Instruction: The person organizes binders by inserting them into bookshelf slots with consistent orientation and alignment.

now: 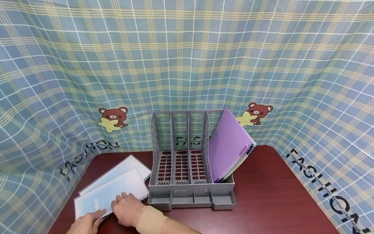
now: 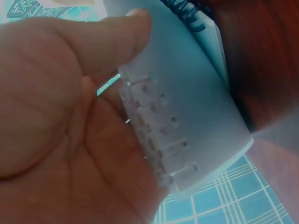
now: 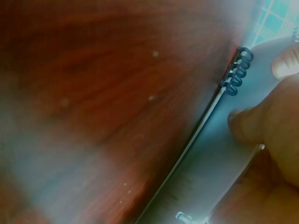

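Note:
Both hands are at a pale blue-and-white spiral notebook (image 1: 117, 191) at the front left of the table. My left hand (image 1: 87, 223) grips its near left edge. In the left wrist view, the left thumb (image 2: 126, 37) lies over a cover, with clear binding rings (image 2: 159, 135) against the palm. Farther right along the same edge, my right hand (image 1: 128, 208) holds the notebook. The right wrist view has its thumb (image 3: 247, 126) on the cover, near dark rings (image 3: 237, 72); its other fingers are hidden. Another pale notebook (image 1: 127, 164) lies partly beneath, behind it.
A grey desk file rack (image 1: 191, 188) with upright dividers and small front trays stands mid-table. Its rightmost slot holds a leaning purple notebook (image 1: 226, 146) with others behind. Plaid cloth (image 1: 187, 65) hangs around the dark red table (image 1: 263, 201).

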`<state>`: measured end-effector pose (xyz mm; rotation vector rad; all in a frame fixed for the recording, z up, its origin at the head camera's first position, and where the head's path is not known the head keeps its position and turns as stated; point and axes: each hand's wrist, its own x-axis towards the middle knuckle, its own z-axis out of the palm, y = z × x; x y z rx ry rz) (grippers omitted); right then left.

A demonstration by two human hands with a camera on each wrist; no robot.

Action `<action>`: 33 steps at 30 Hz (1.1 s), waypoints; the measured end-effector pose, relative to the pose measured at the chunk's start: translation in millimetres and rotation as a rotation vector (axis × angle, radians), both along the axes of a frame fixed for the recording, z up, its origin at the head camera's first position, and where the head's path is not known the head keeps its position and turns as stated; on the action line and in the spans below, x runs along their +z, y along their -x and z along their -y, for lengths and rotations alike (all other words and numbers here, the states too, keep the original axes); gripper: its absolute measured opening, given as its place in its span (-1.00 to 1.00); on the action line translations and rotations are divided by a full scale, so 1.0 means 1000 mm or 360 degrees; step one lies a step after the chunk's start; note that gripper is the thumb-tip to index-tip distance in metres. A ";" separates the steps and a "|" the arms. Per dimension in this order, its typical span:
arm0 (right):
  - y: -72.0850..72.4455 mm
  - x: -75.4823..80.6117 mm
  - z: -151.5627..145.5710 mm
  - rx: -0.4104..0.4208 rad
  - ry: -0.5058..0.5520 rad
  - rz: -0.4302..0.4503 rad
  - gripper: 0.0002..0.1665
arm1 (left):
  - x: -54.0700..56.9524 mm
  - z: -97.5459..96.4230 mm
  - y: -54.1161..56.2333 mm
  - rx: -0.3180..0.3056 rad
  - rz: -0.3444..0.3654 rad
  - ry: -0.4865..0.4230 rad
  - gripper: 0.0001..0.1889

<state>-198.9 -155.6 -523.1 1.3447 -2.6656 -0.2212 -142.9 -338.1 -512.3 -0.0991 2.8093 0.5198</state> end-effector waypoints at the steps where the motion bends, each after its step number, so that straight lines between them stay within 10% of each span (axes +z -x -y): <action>1: 0.000 0.000 0.000 0.0004 0.0007 -0.0002 -0.58 | 0.001 0.000 -0.001 -0.0001 -0.0009 -0.0007 -0.60; 12: -0.003 0.005 -0.003 0.0080 0.0173 -0.0061 -0.70 | 0.028 0.002 -0.012 0.0100 -0.0020 -0.0029 -0.55; 21: -0.001 0.015 -0.007 0.0118 0.0406 -0.0122 -0.43 | 0.062 0.001 -0.021 0.0057 -0.0451 0.0103 -0.53; 29: 0.001 0.022 -0.016 0.0098 0.0688 0.0011 -0.34 | 0.071 -0.011 -0.033 0.0193 -0.0983 0.0005 0.24; 33: 0.002 0.024 -0.020 0.0127 0.0858 0.0038 -0.30 | 0.081 -0.020 -0.033 0.0443 -0.0916 -0.0110 0.41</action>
